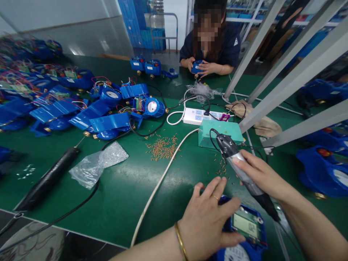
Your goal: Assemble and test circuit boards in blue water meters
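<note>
My left hand (203, 221) lies across the near blue water meter (262, 250), fingers spread. Its thumb and index finger rest on the casing beside the digital display (244, 226); the other fingertips reach past the casing's far edge. The round dial (236, 253) at the bottom is partly cut off by the frame. In my right hand (261, 174) is a silver and black electric screwdriver (240, 165), slanted with its bit end down over the meter's right side. Small copper-coloured screws (221, 166) are scattered just beyond my hands.
Beyond lie a green box (217, 130), a white power strip (194, 115) and a screw pile (163, 148). Left are a plastic bag (98, 165), a black cylindrical tool (50, 177) and several blue meters (108, 123). Grey posts (293, 79) rise right. A person (212, 47) opposite holds a meter.
</note>
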A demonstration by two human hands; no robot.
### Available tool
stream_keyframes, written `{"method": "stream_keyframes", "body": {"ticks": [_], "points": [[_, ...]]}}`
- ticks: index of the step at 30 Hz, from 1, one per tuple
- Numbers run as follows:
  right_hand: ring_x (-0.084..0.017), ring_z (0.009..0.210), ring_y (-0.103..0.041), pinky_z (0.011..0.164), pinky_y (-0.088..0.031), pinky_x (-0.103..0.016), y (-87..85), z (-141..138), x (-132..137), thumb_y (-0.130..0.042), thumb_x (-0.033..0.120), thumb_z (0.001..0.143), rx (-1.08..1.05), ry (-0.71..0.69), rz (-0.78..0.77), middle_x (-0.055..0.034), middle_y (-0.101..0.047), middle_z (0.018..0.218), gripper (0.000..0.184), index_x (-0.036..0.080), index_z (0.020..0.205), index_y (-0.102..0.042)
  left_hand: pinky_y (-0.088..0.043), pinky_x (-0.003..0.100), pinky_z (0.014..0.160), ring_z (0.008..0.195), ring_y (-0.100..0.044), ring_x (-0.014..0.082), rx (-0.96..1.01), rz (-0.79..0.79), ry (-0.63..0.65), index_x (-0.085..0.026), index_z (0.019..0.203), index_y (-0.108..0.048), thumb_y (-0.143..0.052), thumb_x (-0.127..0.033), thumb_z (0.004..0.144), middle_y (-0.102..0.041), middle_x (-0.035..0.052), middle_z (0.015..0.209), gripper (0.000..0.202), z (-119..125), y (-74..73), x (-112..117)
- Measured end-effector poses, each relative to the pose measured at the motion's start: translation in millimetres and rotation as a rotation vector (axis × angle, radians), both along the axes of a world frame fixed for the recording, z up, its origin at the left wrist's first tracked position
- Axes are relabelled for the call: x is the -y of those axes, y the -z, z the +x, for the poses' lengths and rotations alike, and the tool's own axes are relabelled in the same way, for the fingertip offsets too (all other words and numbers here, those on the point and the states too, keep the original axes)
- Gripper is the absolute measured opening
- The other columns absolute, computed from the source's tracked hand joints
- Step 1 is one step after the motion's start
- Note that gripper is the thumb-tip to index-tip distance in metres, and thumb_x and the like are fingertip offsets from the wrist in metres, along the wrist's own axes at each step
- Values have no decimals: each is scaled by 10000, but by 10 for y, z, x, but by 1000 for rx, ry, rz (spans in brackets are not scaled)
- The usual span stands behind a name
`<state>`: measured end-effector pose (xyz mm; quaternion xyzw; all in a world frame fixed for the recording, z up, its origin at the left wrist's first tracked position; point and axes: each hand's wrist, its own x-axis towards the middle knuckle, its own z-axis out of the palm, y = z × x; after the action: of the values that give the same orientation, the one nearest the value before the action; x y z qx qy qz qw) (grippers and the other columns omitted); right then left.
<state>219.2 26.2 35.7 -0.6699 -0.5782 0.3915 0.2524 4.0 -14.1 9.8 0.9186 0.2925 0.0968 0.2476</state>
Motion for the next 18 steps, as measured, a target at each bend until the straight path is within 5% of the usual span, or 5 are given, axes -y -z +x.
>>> {"method": "stream_keyframes", "body": {"ticks": [4, 11, 18], "points": [[-166, 601, -553, 509, -452, -262, -60, 137, 21, -576, 633, 870, -53, 35, 50, 3, -590, 683, 425, 209, 893, -564, -385, 584, 1048, 1428, -354, 327, 27, -88, 12, -297, 1335, -447, -572, -650, 856, -417, 101, 1544, 608, -13, 7, -5], [-164, 535, -603, 464, -494, -277, -199, 224, 77, -589, 530, 886, -466, 181, 99, -57, -687, 812, 315, 216, 912, -584, -406, 484, 1043, 1284, -523, 271, 190, -368, 40, -290, 1326, -466, -665, -526, 833, -501, 64, 1464, 582, -9, 15, -99], [-144, 500, -572, 427, -440, -237, 91, 168, 130, -600, 568, 889, -535, 142, -71, 2, -623, 741, 377, 206, 980, -552, -380, 472, 1103, 1336, -455, 296, 364, -507, 49, -223, 1170, -573, -827, -426, 650, -435, 103, 1467, 614, 15, 101, -229]]}}
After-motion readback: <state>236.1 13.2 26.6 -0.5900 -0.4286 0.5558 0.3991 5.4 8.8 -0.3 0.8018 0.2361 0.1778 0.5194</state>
